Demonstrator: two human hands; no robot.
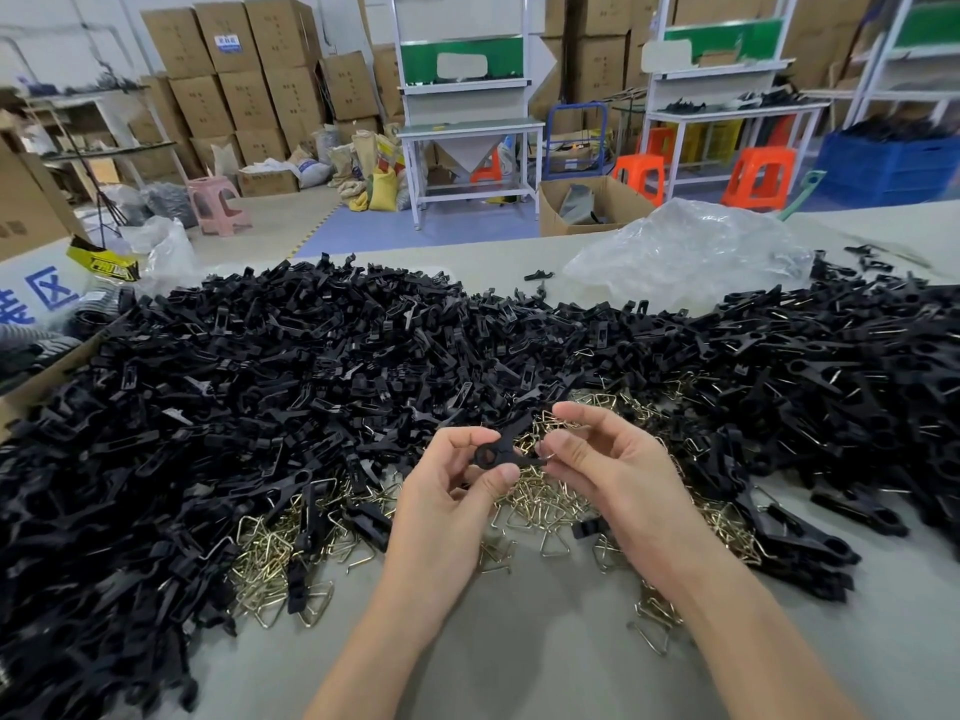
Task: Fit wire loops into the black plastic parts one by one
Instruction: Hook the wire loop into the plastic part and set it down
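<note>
Right, the person holds one black plastic part (497, 456) up over the tabletop (519, 652), between both hands. It is a small flat piece of matt black plastic. There is a round hole through its left end, and two slim arms run off it, one towards 1 o'clock and the other towards 3 o'clock.

The left hand (454, 496) pinches the holed end, with fingers curled over the top and the thumb pressed up from beneath. The right hand (618, 475) meets it from 3 o'clock, thumb and fingertips closed on the tip of the lower arm. Whether a wire loop sits between those fingertips I cannot tell, as they cover the spot.

Directly under the hands, and out towards 7 and 5 o'clock, lies a scatter of brass-coloured wire loops (540, 504). They are bent roughly into triangles and tangled together on the grey surface. A deep heap of black plastic parts (270, 376) rings them from 8 o'clock over 12 to 4 o'clock, and some on the right side show bits of wire.

Beyond the heap at 1 o'clock sits a crumpled clear plastic bag (685, 252). At 10 o'clock a cardboard box (31, 210) stands at the tabletop's edge.
</note>
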